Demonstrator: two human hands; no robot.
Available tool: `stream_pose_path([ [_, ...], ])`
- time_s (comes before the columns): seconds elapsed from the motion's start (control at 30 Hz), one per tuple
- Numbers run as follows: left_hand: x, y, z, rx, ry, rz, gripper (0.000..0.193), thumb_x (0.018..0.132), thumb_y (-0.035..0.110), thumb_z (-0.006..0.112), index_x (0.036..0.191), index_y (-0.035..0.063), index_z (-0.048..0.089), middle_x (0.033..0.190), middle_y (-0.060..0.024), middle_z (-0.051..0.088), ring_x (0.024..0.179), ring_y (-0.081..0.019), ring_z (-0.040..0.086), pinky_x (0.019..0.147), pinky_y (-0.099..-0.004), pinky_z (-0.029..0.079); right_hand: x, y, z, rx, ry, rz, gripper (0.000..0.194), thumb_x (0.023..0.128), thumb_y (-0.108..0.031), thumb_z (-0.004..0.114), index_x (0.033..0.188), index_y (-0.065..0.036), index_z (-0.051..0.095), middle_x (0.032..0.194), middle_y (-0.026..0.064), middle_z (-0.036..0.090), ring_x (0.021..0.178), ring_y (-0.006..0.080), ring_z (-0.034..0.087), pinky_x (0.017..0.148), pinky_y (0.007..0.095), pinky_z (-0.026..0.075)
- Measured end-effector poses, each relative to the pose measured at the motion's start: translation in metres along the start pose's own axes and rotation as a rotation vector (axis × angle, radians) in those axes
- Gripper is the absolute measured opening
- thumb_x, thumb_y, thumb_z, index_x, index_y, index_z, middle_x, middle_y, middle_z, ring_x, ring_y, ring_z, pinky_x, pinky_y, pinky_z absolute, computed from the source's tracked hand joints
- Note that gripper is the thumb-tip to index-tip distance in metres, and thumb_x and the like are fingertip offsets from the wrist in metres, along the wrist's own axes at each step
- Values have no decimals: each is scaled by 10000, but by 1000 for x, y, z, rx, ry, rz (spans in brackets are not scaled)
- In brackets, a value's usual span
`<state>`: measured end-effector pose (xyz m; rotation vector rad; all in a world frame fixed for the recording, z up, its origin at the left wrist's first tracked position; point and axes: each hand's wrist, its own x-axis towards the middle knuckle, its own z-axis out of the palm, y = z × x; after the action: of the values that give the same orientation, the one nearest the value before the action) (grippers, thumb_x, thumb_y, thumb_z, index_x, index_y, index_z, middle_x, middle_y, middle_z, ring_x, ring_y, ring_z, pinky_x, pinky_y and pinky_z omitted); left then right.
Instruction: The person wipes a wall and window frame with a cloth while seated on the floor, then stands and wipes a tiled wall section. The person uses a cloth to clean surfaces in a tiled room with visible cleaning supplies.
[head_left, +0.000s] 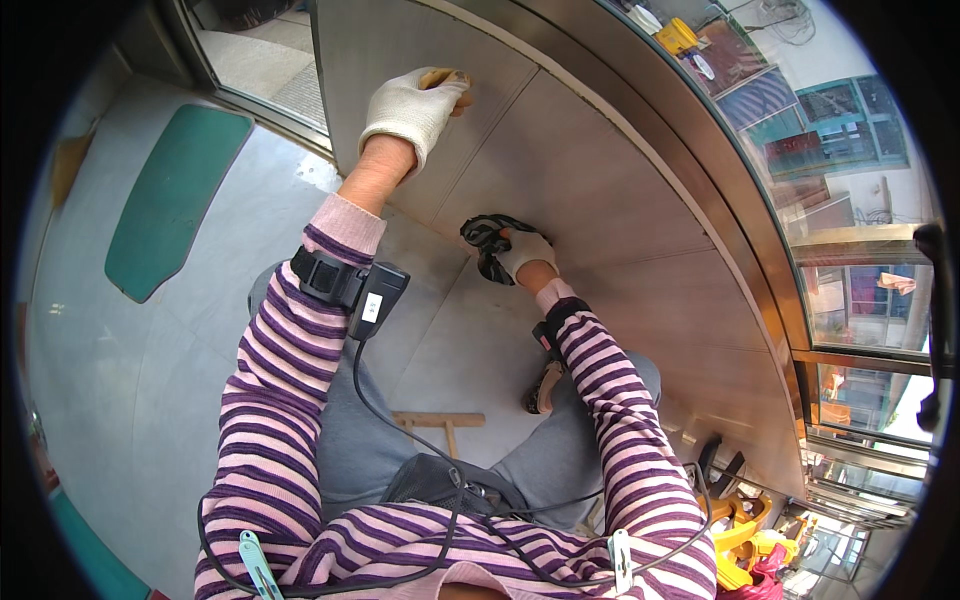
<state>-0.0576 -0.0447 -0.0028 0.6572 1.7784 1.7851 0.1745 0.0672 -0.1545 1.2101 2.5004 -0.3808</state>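
My left hand, in a white knit glove with a tan palm, reaches to the upper part of a metal-look panel. Its fingers are curled, and whether anything sits inside them is hidden. Lower down, my right hand, gloved too, grips a bunched black-and-grey patterned cloth. That cloth lies against the lower part of the panel, close to the floor. Thin grooves divide the panel's surface.
A green mat lies on the pale tiled floor at left. Beyond the doorway is paving. A wooden T-shaped piece and a shoe show below me. Glass panes line the right; a yellow plastic object stands lower right.
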Motion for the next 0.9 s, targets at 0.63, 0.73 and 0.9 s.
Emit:
stream_pose_path([
  [0.63, 5, 6, -33, -72, 112, 42, 328, 959, 311, 690, 1163, 55, 722, 989, -61, 776, 950, -137, 730, 849, -255, 537, 10, -59, -36, 62, 170, -209, 458, 849, -265, 646, 1294, -159, 640, 1167, 153, 712, 1084, 354, 673, 917, 426, 537],
  [0.73, 2, 4, -43, -60, 128, 32, 333, 963, 304, 685, 1168, 43, 714, 1002, -64, 775, 951, -132, 728, 811, -243, 537, 27, -63, -9, 108, 33, -95, 514, 861, -247, 627, 1367, -162, 612, 1223, 172, 692, 1144, 369, 651, 963, 407, 525],
  [0.9, 4, 4, -54, -96, 136, -1, 353, 959, 293, 696, 1196, 32, 696, 998, -73, 770, 961, -141, 725, 810, -244, 540, 45, -89, -29, 344, 76, -153, 531, 830, -300, 685, 1299, -54, 641, 1217, 215, 686, 1137, 386, 650, 960, 384, 521],
])
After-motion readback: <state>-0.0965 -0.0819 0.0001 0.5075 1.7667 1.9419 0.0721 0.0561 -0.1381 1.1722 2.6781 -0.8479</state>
